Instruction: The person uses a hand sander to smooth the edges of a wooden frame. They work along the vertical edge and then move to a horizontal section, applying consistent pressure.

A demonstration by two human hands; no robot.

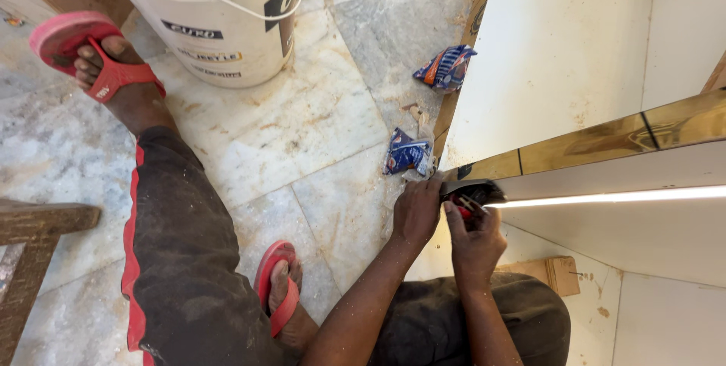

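My left hand [417, 211] grips the near end of a white panel [628, 177] that carries a shiny gold strip [597, 143] on top and a lit light strip [620, 197] along its lower edge. My right hand [475, 241] is just to the right, under the panel's end. Its fingers pinch a small red-handled tool [463, 211] pointed into the dark opening at the panel's end. The tool's tip is hidden there.
A big white plastic bucket [219, 18] stands at the top. Two crumpled blue wrappers [446, 67] [407, 154] lie on the marble floor [302, 124]. My feet wear red sandals [83, 48] [276, 283]. A wooden block [548, 271] sits at the right, a wooden stool [30, 245] at the left.
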